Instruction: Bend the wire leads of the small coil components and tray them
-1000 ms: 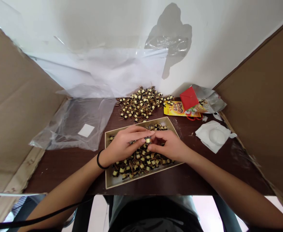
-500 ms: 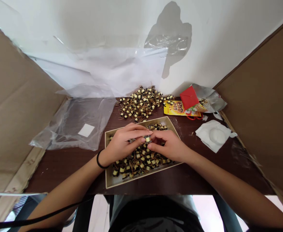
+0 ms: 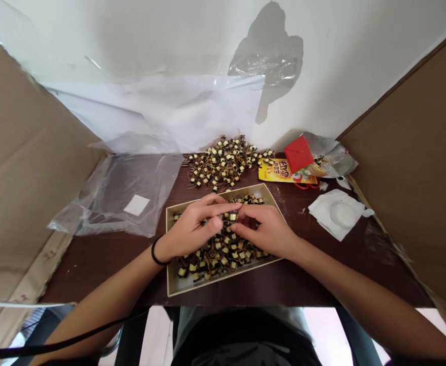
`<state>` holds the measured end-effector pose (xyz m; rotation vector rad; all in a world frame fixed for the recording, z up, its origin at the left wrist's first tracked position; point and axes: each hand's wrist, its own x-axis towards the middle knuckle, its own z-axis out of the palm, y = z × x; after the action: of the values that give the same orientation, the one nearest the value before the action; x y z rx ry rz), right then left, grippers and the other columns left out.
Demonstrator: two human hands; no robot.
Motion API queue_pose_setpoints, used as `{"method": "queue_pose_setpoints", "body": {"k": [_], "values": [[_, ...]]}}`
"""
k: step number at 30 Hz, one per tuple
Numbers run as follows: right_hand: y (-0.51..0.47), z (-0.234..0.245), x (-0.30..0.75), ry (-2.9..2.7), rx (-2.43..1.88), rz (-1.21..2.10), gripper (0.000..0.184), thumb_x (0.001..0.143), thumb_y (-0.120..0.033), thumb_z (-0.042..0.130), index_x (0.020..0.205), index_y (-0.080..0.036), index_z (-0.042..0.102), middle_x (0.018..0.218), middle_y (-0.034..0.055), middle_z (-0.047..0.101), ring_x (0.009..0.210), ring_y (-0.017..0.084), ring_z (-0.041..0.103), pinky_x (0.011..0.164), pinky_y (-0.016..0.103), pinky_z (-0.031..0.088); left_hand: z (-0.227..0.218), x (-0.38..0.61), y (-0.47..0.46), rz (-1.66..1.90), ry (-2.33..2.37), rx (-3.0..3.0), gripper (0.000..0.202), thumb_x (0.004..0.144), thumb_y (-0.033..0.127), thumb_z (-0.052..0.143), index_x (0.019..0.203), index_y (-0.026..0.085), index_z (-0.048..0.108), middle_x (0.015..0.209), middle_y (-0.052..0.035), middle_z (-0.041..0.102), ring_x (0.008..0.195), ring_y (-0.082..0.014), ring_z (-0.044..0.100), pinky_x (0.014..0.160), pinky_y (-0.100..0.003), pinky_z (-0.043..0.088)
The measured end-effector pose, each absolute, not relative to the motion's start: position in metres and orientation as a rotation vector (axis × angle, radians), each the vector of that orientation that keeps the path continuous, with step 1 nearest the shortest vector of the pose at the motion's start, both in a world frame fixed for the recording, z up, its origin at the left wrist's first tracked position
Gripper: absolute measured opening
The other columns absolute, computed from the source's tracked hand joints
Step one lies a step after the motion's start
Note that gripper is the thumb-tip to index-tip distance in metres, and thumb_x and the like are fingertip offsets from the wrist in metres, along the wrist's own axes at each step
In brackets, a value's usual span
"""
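Note:
Over the box, my right hand (image 3: 266, 227) pinches one small wire-wound transformer (image 3: 233, 217), with a yellow-taped middle, dark ends and metal pins. My left hand (image 3: 198, 223) reaches in from the other side. Its index fingertip lies at the top of the transformer by the pins, while its thumb stands apart from it. Beneath both hands is a shallow cardboard box (image 3: 168, 277) holding many similar transformers (image 3: 223, 249) with copper-coloured wire ends. The hands hide part of these.
Behind the box lies a heap of more transformers (image 3: 223, 162). A clear plastic bag (image 3: 112, 178) with a white label is at left. To the right are a yellow snack packet (image 3: 276, 170), a red-and-silver wrapper (image 3: 299, 154), red-handled scissors (image 3: 307, 186) and white tissue (image 3: 337, 211).
My left thumb has lifted off the transformer and moved slightly left. The transformer stays in my right hand at nearly the same place.

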<state>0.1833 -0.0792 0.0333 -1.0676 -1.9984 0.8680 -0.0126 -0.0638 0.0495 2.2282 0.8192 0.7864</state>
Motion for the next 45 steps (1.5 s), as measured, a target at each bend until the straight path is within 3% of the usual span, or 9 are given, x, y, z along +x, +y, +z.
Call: {"method": "queue_pose_setpoints", "body": {"k": [6, 11, 17, 26, 37, 45], "values": [[-0.077, 0.029, 0.179, -2.201, -1.095, 0.521, 0.019, 0.085, -0.025, 0.055, 0.068, -0.017, 0.055, 0.064, 0.0, 0.058, 0.057, 0.011, 0.048, 0.056, 0.022, 0.033, 0.046, -0.008, -0.064, 0.839, 0.977, 2.193, 0.03, 0.085, 0.029, 0.059, 0.112, 0.019, 0.067, 0.097, -0.0078, 0.07, 0.086, -0.0173, 0.064, 0.077, -0.028, 0.051], [-0.066, 0.038, 0.172, -2.269, -1.093, 0.33, 0.018, 0.086, -0.027, 0.054, 0.07, -0.018, 0.055, 0.066, 0.0004, 0.058, 0.059, 0.013, 0.05, 0.057, 0.024, 0.031, 0.047, -0.01, -0.06, 0.975, 1.128, 2.04, 0.025, 0.082, 0.029, 0.062, 0.102, 0.018, 0.071, 0.101, -0.007, 0.073, 0.089, -0.019, 0.067, 0.08, -0.03, 0.054], [-0.055, 0.046, 0.161, -2.016, -0.972, 0.387, 0.012, 0.081, -0.025, 0.062, 0.087, -0.018, 0.055, 0.081, 0.003, 0.059, 0.07, 0.014, 0.054, 0.061, 0.024, 0.04, 0.046, -0.014, -0.058, 1.126, 1.09, 1.67, 0.035, 0.08, 0.029, 0.065, 0.112, 0.015, 0.063, 0.075, -0.0024, 0.07, 0.056, -0.0106, 0.061, 0.055, -0.022, 0.051], [-0.056, 0.042, 0.16, -1.881, -0.898, 0.569, 0.009, 0.08, -0.022, 0.063, 0.089, -0.02, 0.061, 0.084, 0.0034, 0.064, 0.074, 0.015, 0.058, 0.066, 0.028, 0.048, 0.045, -0.01, -0.062, 1.176, 1.022, 1.57, 0.033, 0.075, 0.031, 0.07, 0.101, 0.014, 0.062, 0.075, -0.0022, 0.064, 0.067, -0.0116, 0.061, 0.06, -0.02, 0.051], [-0.058, 0.042, 0.16, -1.905, -0.896, 0.493, 0.016, 0.078, -0.015, 0.064, 0.092, -0.02, 0.059, 0.084, 0.0031, 0.065, 0.072, 0.015, 0.059, 0.065, 0.028, 0.049, 0.042, -0.012, -0.062, 1.163, 0.996, 1.581, 0.035, 0.076, 0.029, 0.069, 0.107, 0.015, 0.062, 0.077, -0.0025, 0.065, 0.069, -0.0123, 0.061, 0.063, -0.021, 0.052], [-0.056, 0.042, 0.16, -1.929, -0.815, 0.437, 0.012, 0.08, -0.014, 0.062, 0.09, -0.021, 0.062, 0.08, 0.0037, 0.066, 0.076, 0.017, 0.061, 0.066, 0.03, 0.051, 0.044, -0.012, -0.062, 1.155, 1.038, 1.652, 0.025, 0.077, 0.026, 0.068, 0.099, 0.015, 0.064, 0.081, -0.0042, 0.068, 0.071, -0.0133, 0.063, 0.065, -0.022, 0.053]]}}
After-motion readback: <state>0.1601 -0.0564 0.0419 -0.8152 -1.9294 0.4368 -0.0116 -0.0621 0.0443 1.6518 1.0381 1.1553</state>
